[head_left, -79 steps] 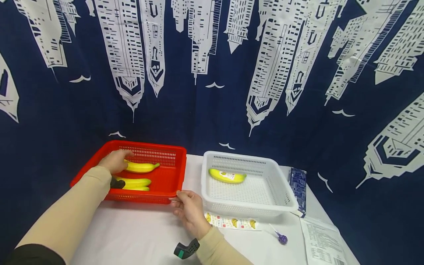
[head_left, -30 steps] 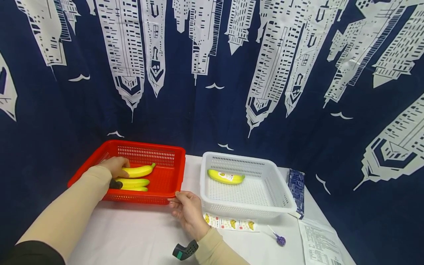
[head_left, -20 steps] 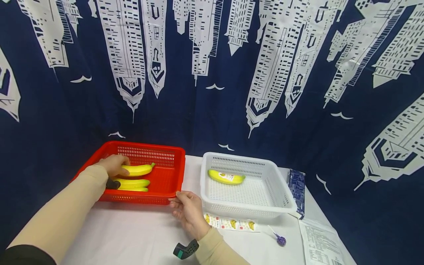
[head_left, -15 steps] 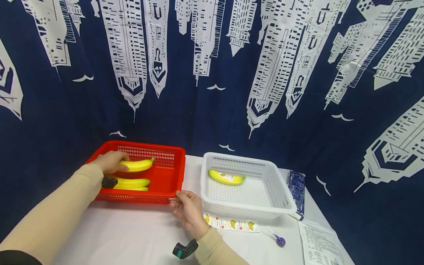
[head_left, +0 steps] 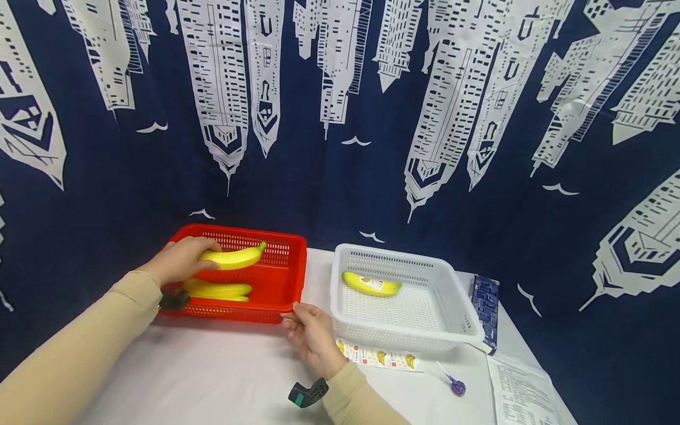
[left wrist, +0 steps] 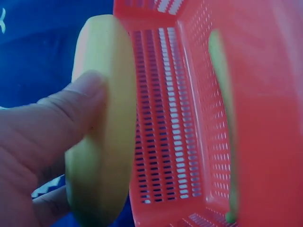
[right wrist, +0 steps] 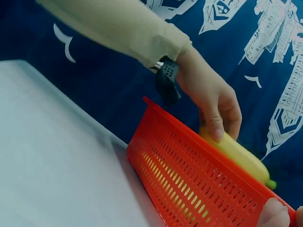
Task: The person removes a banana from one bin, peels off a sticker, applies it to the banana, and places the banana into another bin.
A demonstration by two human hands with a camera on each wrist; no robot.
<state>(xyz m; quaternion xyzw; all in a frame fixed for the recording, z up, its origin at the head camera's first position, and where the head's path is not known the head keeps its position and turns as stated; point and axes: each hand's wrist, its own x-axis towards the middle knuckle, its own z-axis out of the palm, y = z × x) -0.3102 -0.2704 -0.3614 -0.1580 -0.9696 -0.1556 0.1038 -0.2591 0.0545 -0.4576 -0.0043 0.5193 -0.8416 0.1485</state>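
Note:
My left hand (head_left: 183, 260) grips a yellow banana (head_left: 237, 258) with a green tip, held up near the rim of the red basket (head_left: 234, 311). In the left wrist view the thumb lies across the banana (left wrist: 118, 127), beside the slotted wall. Lower in the basket lie other bananas (head_left: 223, 290), partly hidden by the front wall and the left wrist. With thumb and fingers, my right hand (head_left: 316, 339) pinches the basket's front right corner. The right wrist view shows only its fingertips (right wrist: 274, 215) at the red rim.
To the right stands a white basket (head_left: 404, 333) holding one banana with a label (head_left: 372, 284). In front lies a strip of banana stickers (head_left: 379, 356), then a purple lollipop (head_left: 457, 387). A blue package (head_left: 485, 307) and a printed sheet (head_left: 522, 386) lie near the right edge.
My left hand has taken hold of a banana inside the red basket and lifted it up from the bottom. My right hand has stayed at the basket's corner. The head view has turned slightly left.

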